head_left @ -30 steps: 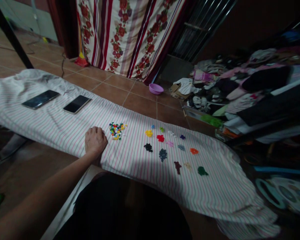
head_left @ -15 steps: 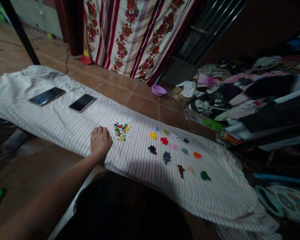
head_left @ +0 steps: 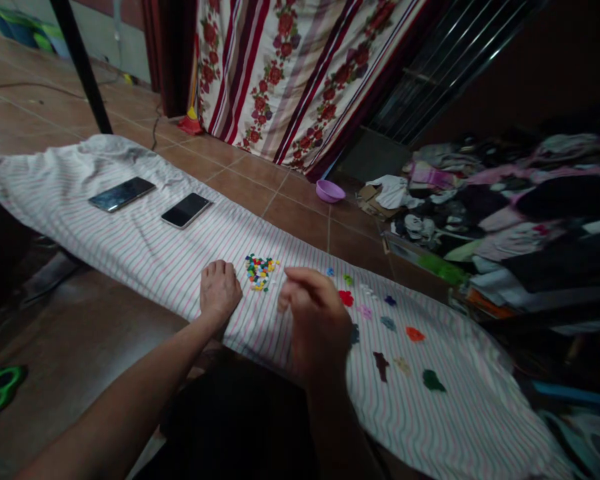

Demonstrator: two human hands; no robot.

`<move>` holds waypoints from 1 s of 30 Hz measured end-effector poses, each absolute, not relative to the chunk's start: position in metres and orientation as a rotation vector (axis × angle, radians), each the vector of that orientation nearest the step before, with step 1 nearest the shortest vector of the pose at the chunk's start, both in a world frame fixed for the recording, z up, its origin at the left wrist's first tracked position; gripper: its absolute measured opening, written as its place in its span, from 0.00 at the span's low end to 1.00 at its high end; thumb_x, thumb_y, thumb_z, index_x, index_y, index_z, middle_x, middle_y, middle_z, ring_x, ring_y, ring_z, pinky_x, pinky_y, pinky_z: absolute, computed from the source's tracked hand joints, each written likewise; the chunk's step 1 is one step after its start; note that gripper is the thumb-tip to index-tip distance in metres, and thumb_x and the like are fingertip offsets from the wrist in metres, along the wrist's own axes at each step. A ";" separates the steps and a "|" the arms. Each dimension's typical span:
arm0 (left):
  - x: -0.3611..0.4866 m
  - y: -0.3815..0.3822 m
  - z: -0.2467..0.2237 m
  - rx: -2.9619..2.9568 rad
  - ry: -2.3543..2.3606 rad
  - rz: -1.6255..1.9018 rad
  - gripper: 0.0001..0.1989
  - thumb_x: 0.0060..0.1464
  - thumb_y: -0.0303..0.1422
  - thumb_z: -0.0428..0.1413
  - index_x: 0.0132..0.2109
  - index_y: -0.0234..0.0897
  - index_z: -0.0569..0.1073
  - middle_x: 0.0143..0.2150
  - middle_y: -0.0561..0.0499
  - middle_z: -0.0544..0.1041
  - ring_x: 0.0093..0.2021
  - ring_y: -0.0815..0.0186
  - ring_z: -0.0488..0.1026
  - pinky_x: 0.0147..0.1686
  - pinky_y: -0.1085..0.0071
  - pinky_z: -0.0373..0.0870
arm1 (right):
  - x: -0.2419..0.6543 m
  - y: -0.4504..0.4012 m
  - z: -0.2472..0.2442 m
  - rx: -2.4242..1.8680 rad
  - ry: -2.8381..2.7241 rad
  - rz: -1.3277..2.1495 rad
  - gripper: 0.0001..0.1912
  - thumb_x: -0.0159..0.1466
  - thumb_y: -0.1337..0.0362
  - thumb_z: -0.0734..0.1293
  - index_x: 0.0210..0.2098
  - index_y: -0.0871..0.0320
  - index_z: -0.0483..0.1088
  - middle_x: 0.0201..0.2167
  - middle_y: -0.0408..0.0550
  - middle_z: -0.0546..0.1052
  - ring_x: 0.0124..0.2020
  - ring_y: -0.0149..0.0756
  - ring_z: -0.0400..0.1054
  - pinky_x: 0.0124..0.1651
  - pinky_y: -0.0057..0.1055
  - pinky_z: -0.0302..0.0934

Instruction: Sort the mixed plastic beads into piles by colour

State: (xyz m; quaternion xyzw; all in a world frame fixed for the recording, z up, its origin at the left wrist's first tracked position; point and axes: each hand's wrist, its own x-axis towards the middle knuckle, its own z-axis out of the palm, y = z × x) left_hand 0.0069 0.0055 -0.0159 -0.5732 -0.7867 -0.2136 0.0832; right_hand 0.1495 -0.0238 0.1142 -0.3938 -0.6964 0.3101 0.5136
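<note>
On the striped cloth (head_left: pixel 180 260) my left hand (head_left: pixel 220 290) rests with its fingers curled under, just left of a mixed pile of small coloured pieces (head_left: pixel 261 272). What is under those fingers, if anything, does not show. My right hand (head_left: pixel 320 320) is over the cloth right of that pile, thumb and fingers drawn together and slightly blurred; anything between them is too small to make out. Beyond it lie single-colour heaps, among them red (head_left: pixel 347 297), orange (head_left: pixel 415 334), brown (head_left: pixel 381 366) and dark green (head_left: pixel 433 381). It hides some other heaps.
Two dark phones, one (head_left: pixel 122 194) farther left and one (head_left: pixel 186 210) nearer the pile, lie on the cloth. A purple basin (head_left: pixel 330 191) sits on the tiled floor behind. Heaped clothes (head_left: pixel 445 200) are at the right. A black pole (head_left: pixel 83 67) rises at the back left.
My right hand has come into view over the cloth, covering the yellow and black heaps. My left hand stays beside the mixed pile. The whole view has shifted, with things appearing farther right.
</note>
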 end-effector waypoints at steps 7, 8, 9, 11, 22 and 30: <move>0.006 0.005 -0.015 -1.714 -2.333 -0.650 0.09 0.53 0.30 0.47 0.38 0.33 0.70 0.38 0.42 0.70 0.43 0.54 0.64 0.43 0.59 0.58 | 0.144 0.084 0.051 -1.302 -2.024 0.480 0.11 0.60 0.66 0.62 0.36 0.56 0.76 0.35 0.46 0.74 0.33 0.32 0.67 0.40 0.29 0.61; 0.006 0.005 -0.015 -1.715 -2.330 -0.653 0.09 0.53 0.30 0.47 0.38 0.33 0.70 0.38 0.42 0.70 0.43 0.54 0.64 0.43 0.59 0.58 | 0.146 0.094 0.042 -1.351 -2.078 0.454 0.12 0.60 0.67 0.62 0.37 0.56 0.76 0.36 0.47 0.74 0.34 0.32 0.67 0.41 0.29 0.61; 0.006 0.005 -0.016 -1.717 -2.328 -0.657 0.09 0.53 0.30 0.47 0.38 0.33 0.70 0.38 0.42 0.70 0.43 0.54 0.64 0.43 0.59 0.58 | 0.147 0.102 0.034 -1.388 -2.125 0.428 0.12 0.60 0.67 0.61 0.38 0.56 0.77 0.36 0.47 0.74 0.35 0.33 0.67 0.42 0.29 0.60; 0.005 0.006 -0.016 -1.720 -2.326 -0.661 0.09 0.53 0.30 0.47 0.38 0.33 0.70 0.38 0.42 0.70 0.43 0.54 0.64 0.43 0.59 0.59 | 0.147 0.112 0.022 -1.434 -2.202 0.389 0.13 0.61 0.68 0.61 0.38 0.56 0.77 0.37 0.47 0.74 0.38 0.33 0.67 0.43 0.28 0.59; 0.006 0.006 -0.017 -1.721 -2.337 -0.657 0.09 0.54 0.30 0.46 0.38 0.34 0.70 0.38 0.42 0.70 0.43 0.54 0.64 0.43 0.59 0.58 | 0.134 0.134 0.002 -1.645 -2.354 0.292 0.12 0.61 0.64 0.64 0.42 0.50 0.76 0.40 0.47 0.72 0.38 0.33 0.66 0.40 0.25 0.57; 0.007 0.006 -0.016 -1.716 -2.324 -0.616 0.09 0.54 0.30 0.46 0.38 0.34 0.70 0.38 0.42 0.69 0.43 0.54 0.63 0.43 0.59 0.58 | 0.129 0.134 0.004 -1.638 -2.383 0.324 0.10 0.61 0.65 0.64 0.39 0.51 0.76 0.38 0.46 0.72 0.38 0.32 0.66 0.38 0.25 0.56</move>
